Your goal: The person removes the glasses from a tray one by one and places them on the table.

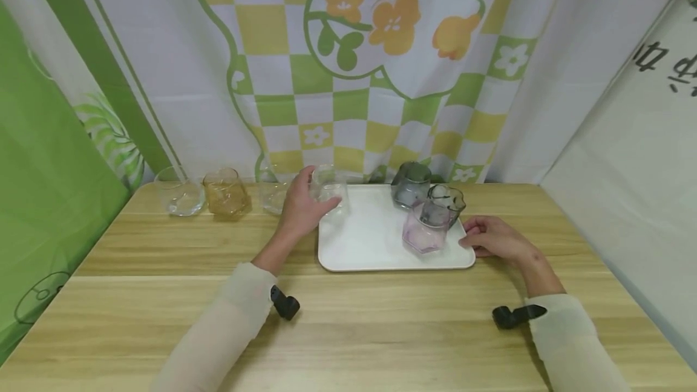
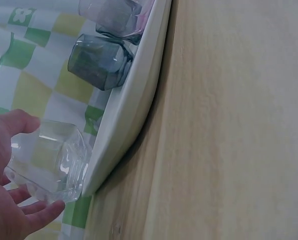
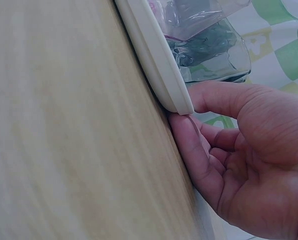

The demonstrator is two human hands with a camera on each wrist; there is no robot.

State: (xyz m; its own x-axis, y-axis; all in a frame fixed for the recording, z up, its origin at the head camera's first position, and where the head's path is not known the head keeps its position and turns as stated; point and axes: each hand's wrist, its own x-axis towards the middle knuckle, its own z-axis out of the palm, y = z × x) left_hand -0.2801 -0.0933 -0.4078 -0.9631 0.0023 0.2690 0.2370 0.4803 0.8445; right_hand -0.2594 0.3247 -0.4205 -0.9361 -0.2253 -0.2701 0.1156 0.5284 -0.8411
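Observation:
The left hand [image 1: 306, 205] grips a clear glass [image 1: 330, 193] at the back left corner of the white tray [image 1: 359, 241]; in the left wrist view the glass [image 2: 54, 160] is tilted between thumb and fingers beside the tray's edge. The right hand [image 1: 498, 239] pinches the tray's right rim, thumb above and fingers at its side, as the right wrist view shows with the hand [image 3: 248, 145] and rim [image 3: 158, 65]. On the tray's right part stand a dark grey glass [image 1: 411, 185], a smoky wavy-rimmed glass [image 1: 443, 204] and a pink-tinted glass [image 1: 425, 233].
Left of the tray, along the table's back edge, stand a clear glass [image 1: 185, 195], an amber glass [image 1: 226, 195] and another clear glass [image 1: 273, 197]. A checked curtain [image 1: 348, 107] hangs behind the wooden table [image 1: 381, 331].

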